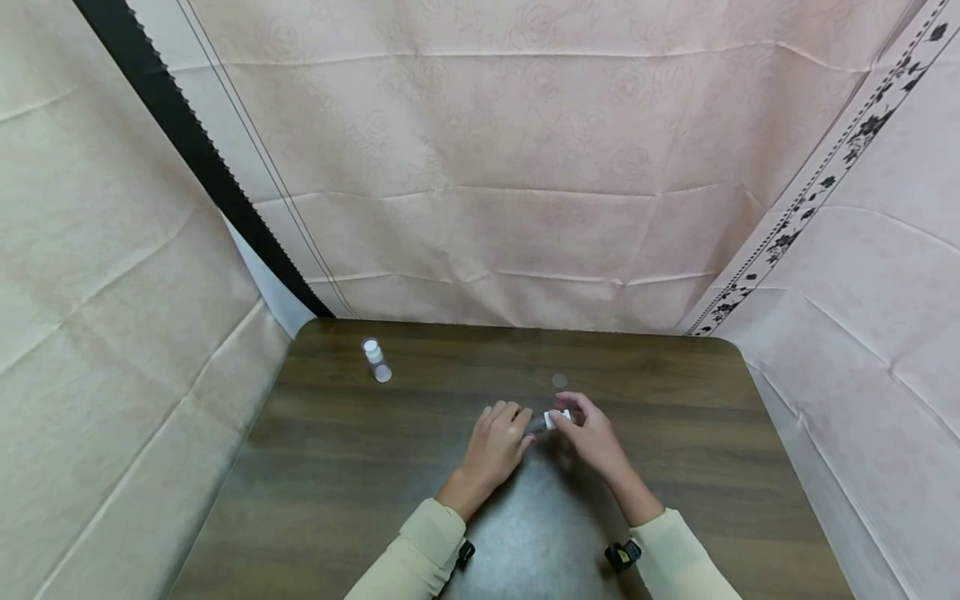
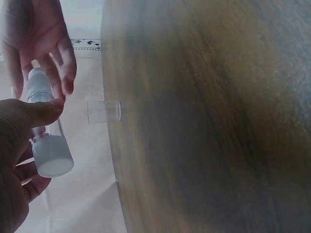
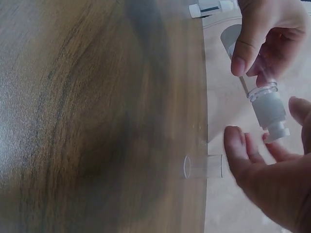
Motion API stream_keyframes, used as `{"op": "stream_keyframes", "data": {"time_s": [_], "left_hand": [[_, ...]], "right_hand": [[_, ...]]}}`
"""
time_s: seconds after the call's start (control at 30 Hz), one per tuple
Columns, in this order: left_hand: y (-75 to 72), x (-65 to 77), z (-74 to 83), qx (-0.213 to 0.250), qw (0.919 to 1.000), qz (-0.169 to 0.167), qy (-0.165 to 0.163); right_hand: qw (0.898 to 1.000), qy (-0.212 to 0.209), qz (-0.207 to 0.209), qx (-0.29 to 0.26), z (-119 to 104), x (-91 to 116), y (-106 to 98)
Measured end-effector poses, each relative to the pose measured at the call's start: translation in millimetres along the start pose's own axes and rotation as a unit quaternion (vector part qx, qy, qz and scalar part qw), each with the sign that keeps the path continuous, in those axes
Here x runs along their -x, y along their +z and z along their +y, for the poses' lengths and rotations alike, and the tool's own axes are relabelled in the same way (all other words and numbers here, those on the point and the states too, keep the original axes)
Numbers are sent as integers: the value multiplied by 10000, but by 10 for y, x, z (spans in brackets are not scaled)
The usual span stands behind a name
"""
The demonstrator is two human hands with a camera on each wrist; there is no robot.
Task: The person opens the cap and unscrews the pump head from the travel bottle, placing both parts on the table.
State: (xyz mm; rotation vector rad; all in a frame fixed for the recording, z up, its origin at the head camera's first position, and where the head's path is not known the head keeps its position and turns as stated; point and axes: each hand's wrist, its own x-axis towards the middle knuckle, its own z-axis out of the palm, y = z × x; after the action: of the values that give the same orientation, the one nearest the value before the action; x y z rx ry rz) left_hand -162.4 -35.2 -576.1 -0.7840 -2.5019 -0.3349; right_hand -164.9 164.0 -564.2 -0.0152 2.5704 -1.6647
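Note:
A small clear pump bottle with a white pump top and white base (image 2: 53,158) is gripped round its body by my left hand (image 1: 495,442). In the right wrist view the thumb of that hand lies along the bottle, and the white pump collar (image 3: 268,108) sticks out past the fingers. My right hand (image 1: 592,433) is spread around the pump end, its loosely bent fingers (image 3: 236,145) beside the nozzle with a gap showing. A clear cylindrical cap (image 3: 203,166) stands on the table just beyond the hands.
Toward the far left of the brown wooden table (image 1: 315,467) stands a second small bottle (image 1: 377,360) with white ends. Pale cloth sheets (image 1: 480,167) hang behind the table and along both sides.

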Motion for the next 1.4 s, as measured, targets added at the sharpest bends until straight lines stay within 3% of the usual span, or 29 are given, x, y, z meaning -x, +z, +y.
{"op": "stream_keyframes", "data": {"time_s": [0.17, 0.27, 0.47, 0.77, 1.23, 1.4], "left_hand": [[14, -2, 6, -146, 9998, -73, 60], [15, -1, 9, -209, 9997, -104, 81], [10, 1, 11, -150, 9999, -53, 59], [-9, -4, 23, -19, 10000, -50, -80], [3, 6, 41, 264, 9986, -326, -336], [20, 2, 45, 273, 9984, -319, -373]], "right_hand": [[9981, 378, 5, 491, 23, 8, -1], [9984, 421, -141, 348, 35, 9, -9], [9995, 97, -281, -126, 33, 7, -35], [9986, -283, -217, -400, -21, 36, -61], [9929, -328, 636, -947, 21, 38, 52], [9928, -471, 827, -729, 9, 37, 50]]}}
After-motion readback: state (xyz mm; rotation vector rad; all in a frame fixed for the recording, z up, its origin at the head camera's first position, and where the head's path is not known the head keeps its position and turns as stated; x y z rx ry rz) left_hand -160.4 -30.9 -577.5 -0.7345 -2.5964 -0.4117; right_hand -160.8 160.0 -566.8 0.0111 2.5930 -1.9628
